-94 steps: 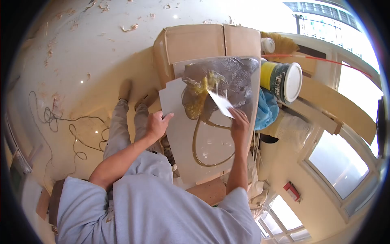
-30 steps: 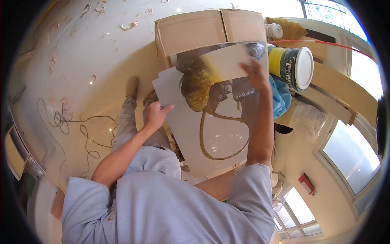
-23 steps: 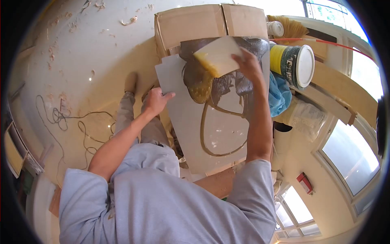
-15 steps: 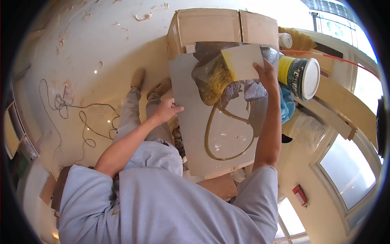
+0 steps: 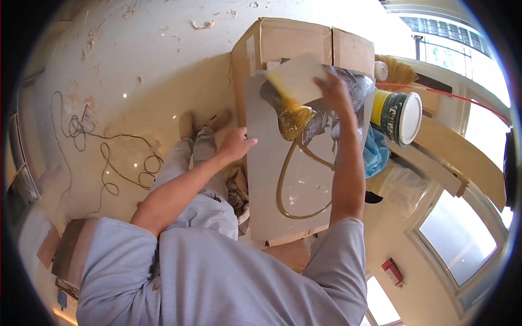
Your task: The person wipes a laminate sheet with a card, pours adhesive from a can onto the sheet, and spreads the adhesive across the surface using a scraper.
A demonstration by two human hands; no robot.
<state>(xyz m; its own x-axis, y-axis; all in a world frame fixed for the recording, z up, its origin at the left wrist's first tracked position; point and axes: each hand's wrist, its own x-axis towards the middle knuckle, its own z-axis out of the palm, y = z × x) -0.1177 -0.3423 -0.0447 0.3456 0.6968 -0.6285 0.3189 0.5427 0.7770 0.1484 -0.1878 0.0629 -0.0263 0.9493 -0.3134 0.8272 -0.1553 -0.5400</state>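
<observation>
Gray panel (image 5: 304,179), left edge pinched by left hand (image 5: 235,145), overlooks wide floor (image 5: 157,60). Right hand (image 5: 334,95) grips spreader (image 5: 303,79); labeled bucket (image 5: 395,117) crowds panel's right edge.

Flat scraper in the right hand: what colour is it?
The scraper is off-white, with yellow along one edge; best seen in the head view, though motion-blurred.

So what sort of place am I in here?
Probably a room being renovated, or a makeshift workshop: there's a pale sheet smeared with dark, glossy paste, a lidded bucket close by, and curled scraps scattered across the floor.
</observation>
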